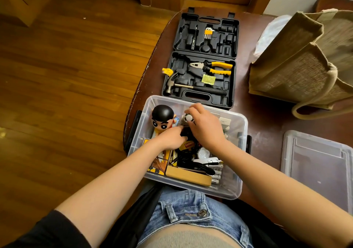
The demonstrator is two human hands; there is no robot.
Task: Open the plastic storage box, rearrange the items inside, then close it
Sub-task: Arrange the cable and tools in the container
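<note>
Both hands reach into the open clear plastic storage box on the worktop. The left hand pinches a black item with curled fingers; the right hand curls around a small round white-capped object

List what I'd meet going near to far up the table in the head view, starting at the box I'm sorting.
Clear storage box, with both hands inside → hammer → yellow-handled pliers → hex key set, the last three in the open black tool case.

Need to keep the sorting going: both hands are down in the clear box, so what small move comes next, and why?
Probably lift the small fan clear with the right hand: its fingers already curl round it, while the left hand rests on the black item below.
</note>
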